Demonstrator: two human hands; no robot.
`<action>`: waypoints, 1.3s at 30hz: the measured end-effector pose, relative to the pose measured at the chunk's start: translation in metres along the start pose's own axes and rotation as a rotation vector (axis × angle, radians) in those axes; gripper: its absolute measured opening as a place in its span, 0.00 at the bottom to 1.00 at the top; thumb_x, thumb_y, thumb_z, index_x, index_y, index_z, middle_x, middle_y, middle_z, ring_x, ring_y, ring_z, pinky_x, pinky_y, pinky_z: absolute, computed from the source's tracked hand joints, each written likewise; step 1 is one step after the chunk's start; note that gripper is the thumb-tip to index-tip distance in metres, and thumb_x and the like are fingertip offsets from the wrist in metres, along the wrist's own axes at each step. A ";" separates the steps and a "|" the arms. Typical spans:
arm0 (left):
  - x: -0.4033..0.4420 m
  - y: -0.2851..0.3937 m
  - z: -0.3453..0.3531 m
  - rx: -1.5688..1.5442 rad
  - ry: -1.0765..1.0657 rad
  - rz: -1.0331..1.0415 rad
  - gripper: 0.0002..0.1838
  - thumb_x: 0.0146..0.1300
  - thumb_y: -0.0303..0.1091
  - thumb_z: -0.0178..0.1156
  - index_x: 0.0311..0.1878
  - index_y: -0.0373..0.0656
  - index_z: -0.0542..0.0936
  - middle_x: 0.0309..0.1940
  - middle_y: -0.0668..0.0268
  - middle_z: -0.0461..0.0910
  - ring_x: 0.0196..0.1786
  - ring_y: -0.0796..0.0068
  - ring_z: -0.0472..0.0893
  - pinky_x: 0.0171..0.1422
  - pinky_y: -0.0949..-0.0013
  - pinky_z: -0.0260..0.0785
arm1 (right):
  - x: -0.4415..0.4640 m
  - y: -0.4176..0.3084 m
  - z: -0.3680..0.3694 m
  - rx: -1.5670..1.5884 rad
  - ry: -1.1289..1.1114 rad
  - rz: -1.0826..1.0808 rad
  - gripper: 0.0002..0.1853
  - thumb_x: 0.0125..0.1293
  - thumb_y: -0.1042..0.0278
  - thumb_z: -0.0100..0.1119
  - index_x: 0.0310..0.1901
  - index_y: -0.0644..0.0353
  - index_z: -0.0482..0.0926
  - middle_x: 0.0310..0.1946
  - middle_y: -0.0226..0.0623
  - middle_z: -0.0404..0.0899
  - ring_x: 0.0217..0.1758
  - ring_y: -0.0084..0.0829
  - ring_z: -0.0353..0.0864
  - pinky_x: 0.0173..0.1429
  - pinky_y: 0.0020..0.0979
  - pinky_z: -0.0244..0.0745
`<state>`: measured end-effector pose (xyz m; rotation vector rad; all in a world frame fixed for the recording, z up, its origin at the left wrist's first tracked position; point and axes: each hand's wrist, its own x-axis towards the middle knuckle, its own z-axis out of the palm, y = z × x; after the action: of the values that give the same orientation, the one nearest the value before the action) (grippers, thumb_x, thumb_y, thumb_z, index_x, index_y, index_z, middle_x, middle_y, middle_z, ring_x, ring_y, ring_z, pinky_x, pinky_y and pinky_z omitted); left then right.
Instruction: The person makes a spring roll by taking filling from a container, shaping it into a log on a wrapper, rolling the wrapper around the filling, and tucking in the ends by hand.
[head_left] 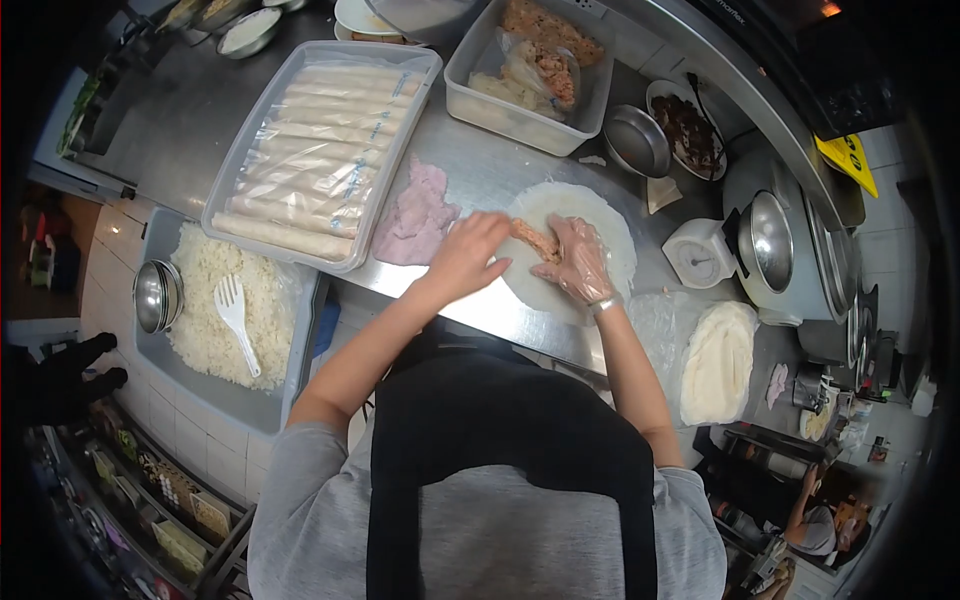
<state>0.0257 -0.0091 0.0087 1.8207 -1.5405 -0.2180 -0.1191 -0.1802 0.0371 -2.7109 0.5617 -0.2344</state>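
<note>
A round, pale, thin wrapper (607, 210) lies flat on the steel counter, with a strip of orange-pink minced filling (535, 240) across it. My right hand (578, 262), in a clear plastic glove, curls around the right end of that filling. At the filling's left end is my bare left hand (474, 252), its thumb apart from the fingers and nothing seen in its grip. A crumpled pink cloth (418, 215) lies just left of my left hand.
A plastic tub of rolled wrappers (213, 208) under film stands at left, above a grey bin of white shreds (195, 335) with a white fork. Behind are a tub of filling (520, 128) and a metal bowl (637, 140). A scale (700, 255) and stacked wrappers (720, 360) are at right.
</note>
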 end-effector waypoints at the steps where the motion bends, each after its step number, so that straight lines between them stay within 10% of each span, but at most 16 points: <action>1: 0.011 -0.003 0.000 0.017 0.028 0.020 0.33 0.50 0.38 0.67 0.61 0.42 0.71 0.57 0.58 0.73 0.62 0.56 0.69 0.64 0.53 0.61 | -0.007 0.004 0.005 0.053 0.030 -0.022 0.35 0.42 0.57 0.74 0.55 0.61 0.77 0.43 0.45 0.76 0.51 0.45 0.73 0.57 0.43 0.68; 9: 0.029 -0.023 0.011 0.042 -0.043 0.013 0.53 0.41 0.51 0.73 0.71 0.43 0.61 0.61 0.56 0.70 0.66 0.56 0.66 0.69 0.53 0.53 | -0.008 0.006 0.021 0.093 0.183 -0.056 0.20 0.48 0.61 0.70 0.45 0.57 0.83 0.39 0.39 0.77 0.45 0.42 0.74 0.52 0.41 0.70; 39: 0.031 -0.022 0.011 0.072 -0.096 -0.015 0.54 0.42 0.54 0.72 0.72 0.43 0.60 0.61 0.54 0.70 0.67 0.55 0.65 0.71 0.53 0.51 | -0.025 0.016 0.018 0.152 0.272 -0.038 0.21 0.51 0.61 0.68 0.47 0.60 0.82 0.39 0.40 0.76 0.47 0.43 0.73 0.53 0.41 0.69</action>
<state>0.0458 -0.0415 -0.0029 1.9027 -1.6205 -0.2638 -0.1438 -0.1782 0.0122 -2.5600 0.5425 -0.6357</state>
